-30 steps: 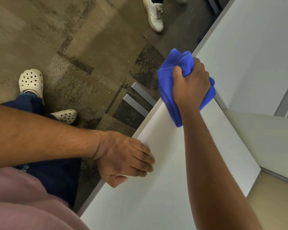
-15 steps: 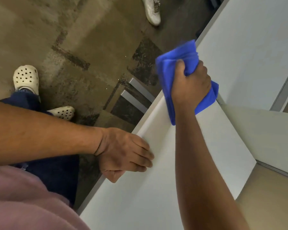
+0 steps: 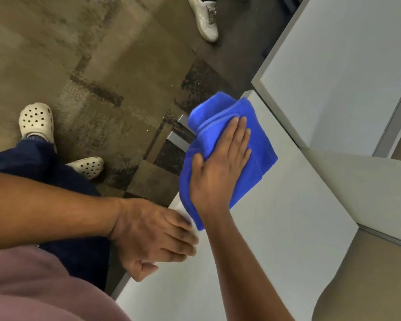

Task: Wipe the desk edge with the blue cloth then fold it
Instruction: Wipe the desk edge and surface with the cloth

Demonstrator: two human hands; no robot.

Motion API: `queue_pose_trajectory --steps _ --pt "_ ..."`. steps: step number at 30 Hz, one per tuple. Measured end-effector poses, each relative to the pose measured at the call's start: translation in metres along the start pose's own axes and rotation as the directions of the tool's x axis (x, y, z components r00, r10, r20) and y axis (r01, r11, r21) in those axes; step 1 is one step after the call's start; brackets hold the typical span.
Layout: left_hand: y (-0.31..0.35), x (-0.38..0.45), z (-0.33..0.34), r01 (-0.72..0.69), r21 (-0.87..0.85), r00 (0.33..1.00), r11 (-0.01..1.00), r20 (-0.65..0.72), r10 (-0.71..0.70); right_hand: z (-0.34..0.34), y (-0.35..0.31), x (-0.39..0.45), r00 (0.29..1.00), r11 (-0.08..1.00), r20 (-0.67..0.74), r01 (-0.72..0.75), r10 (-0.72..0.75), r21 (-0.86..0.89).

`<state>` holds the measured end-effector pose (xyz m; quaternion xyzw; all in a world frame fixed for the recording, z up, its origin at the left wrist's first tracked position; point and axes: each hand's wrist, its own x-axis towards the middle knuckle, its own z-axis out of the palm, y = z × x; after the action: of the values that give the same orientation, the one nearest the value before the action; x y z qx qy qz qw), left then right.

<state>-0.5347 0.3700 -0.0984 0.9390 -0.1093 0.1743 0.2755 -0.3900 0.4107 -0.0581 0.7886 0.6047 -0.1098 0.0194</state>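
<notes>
blue cloth [image 3: 220, 144] bunched over tabletop [image 3: 276, 228] edge, frame centre | right hand [image 3: 220, 167] flat, fingers spread, pressing cloth, not gripping | left hand [image 3: 153, 237] loosely curled on edge, empty | cloth likely soft, light, limp; take hold at corners to fold

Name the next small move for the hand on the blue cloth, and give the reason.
Probably draw the right hand toward the body, sliding the blue cloth along the desk edge. The palm lies flat on the cloth, which drapes over that edge, and unwiped edge runs back toward the left hand resting on it. That hand may need to shift aside first.
</notes>
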Motion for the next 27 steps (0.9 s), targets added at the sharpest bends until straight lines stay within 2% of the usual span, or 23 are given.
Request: queue_pose_trajectory --steps 2,5,9,12,15,21,24,27 --pt "-0.001 -0.001 0.014 0.060 0.020 0.995 0.998 0.085 -0.061 -0.008 0.001 0.017 0.999 1.000 0.019 0.031 -0.031 -0.004" --pt "-0.002 0.005 0.026 0.038 0.076 0.999 0.996 -0.016 -0.037 -0.022 0.002 0.062 0.999 0.999 0.011 0.038 -0.038 0.010" --pt "-0.007 0.004 0.015 -0.010 0.126 1.000 0.992 -0.012 0.011 -0.035 -0.002 0.106 0.999 1.000 -0.034 0.008 -0.007 0.029" --pt "-0.006 0.005 0.010 -0.027 0.189 1.000 0.982 0.007 0.026 -0.028 -0.006 0.096 0.998 1.000 -0.060 -0.008 0.008 0.006" --pt "-0.003 0.003 0.009 -0.002 0.201 0.999 0.980 -0.032 0.009 -0.015 -0.010 0.065 0.998 0.998 -0.066 -0.009 0.004 -0.070" --pt "0.013 -0.003 0.017 0.070 0.121 0.996 0.990 -0.064 -0.062 0.010 -0.010 -0.040 0.999 0.999 -0.035 0.003 -0.004 -0.034" --pt "0.021 -0.008 0.022 0.106 0.116 0.993 0.988 -0.062 -0.099 0.011 -0.005 -0.042 0.999 0.998 0.001 0.044 -0.044 -0.047" --pt "0.021 -0.009 0.023 0.108 0.131 0.993 0.985 -0.057 -0.101 0.003 0.000 -0.010 0.994 0.992 0.025 0.108 -0.107 -0.057"
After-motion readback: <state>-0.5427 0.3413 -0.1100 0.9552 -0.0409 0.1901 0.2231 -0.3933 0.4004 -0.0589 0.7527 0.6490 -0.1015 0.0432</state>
